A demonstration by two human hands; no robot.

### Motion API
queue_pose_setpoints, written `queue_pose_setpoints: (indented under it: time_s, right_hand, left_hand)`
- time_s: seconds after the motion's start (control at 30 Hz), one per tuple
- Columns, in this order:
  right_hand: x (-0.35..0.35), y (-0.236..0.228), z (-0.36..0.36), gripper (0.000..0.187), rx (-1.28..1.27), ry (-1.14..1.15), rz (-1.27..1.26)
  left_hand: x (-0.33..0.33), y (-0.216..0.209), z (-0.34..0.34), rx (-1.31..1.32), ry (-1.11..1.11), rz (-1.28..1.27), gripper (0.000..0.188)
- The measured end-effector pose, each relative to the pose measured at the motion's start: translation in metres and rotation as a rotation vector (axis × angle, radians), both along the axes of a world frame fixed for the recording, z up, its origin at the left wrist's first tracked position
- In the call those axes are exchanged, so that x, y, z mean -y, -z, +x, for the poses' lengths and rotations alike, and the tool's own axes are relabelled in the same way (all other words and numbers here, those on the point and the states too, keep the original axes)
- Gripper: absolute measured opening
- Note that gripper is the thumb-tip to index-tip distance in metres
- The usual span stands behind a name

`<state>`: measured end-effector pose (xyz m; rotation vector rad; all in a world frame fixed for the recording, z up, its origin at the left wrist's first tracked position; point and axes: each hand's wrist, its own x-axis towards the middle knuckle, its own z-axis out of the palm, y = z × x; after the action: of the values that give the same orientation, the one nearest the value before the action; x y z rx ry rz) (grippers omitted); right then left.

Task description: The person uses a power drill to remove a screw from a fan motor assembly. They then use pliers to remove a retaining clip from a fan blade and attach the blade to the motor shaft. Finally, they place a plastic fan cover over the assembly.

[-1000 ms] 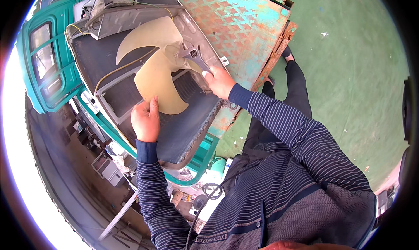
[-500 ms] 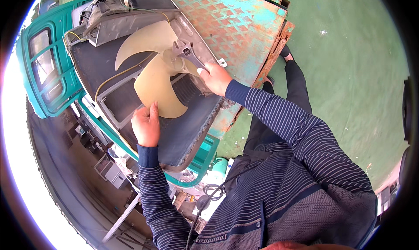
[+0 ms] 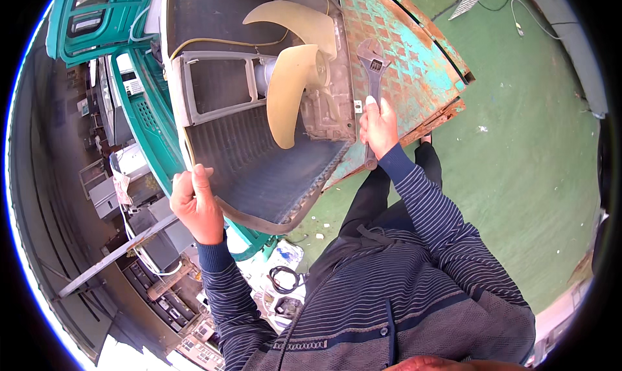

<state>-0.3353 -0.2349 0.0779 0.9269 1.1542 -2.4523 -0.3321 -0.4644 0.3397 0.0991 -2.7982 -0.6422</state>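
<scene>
My right hand [image 3: 380,128] is wrapped around the handle of an adjustable wrench [image 3: 374,69], whose jaw points away from me. The wrench is to the right of the open metal housing [image 3: 259,170] of what looks like an air-conditioner outdoor unit. Inside the housing, a cream fan [image 3: 290,92] with broad curved blades is on a motor [image 3: 262,75] in a grey bracket [image 3: 223,117]. Over the housing's near left rim is my left hand [image 3: 199,206], fingers curled and thumb pressed to them; whether something small is pinched there is hidden. Neither hand touches the fan.
A rusty, turquoise-painted metal plate [image 3: 395,60] lies to the right of the housing, above a green floor [image 3: 518,176]. Teal metal framework [image 3: 152,128] runs along the left. A coiled black cable [image 3: 284,279] and other clutter are below, near my body.
My left hand has let go of the fan blade and moved toward the near left rim. My right hand has drawn the wrench off the fan hub to the right. The fan has turned; the view has shifted.
</scene>
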Motion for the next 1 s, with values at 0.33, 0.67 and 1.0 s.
queue_pose_setpoints:
  time_s: [0.33, 0.67, 1.0]
  right_hand:
    - [0.031, -0.026, -0.001, 0.027, 0.068, -0.200, 0.094]
    - [0.028, -0.046, 0.007, 0.027, 0.104, -0.309, 0.176]
    - [0.024, -0.054, 0.003, 0.028, 0.085, -0.385, 0.219]
  left_hand:
    - [0.086, 0.040, 0.041, -0.288, -0.385, 0.240, 0.024]
    - [0.084, 0.042, 0.035, -0.014, -0.330, 0.447, 0.037]
    - [0.086, 0.032, 0.030, 0.067, -0.314, 0.413, 0.032]
